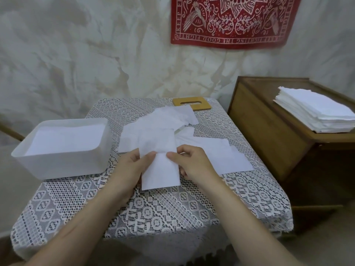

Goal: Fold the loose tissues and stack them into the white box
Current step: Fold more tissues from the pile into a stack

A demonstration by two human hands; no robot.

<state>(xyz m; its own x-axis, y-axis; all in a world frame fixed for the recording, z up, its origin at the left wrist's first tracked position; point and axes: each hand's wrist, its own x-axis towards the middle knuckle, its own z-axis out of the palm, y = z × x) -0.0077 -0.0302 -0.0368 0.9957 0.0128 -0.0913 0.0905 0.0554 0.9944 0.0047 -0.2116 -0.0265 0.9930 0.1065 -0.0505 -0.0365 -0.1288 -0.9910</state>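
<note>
1. Head view, grasp: the left hand and right hand hold one folded tissue over the table. The fingers are clamped on its upper edge from both sides, probably to square the fold.
2. Head view, layout: the loose tissues lie just behind it. The box stands near on the left with tissues inside, handy for stacking.
3. Head view, writing: the wall banner reads, inverted, "FIGHTING THE GOOD FIGHT".

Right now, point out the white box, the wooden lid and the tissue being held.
white box [61, 166], head view, bare front wall.
wooden lid [205, 104], head view, right end beside the slot.
held tissue [160, 173], head view, middle of the lower flap.
</note>
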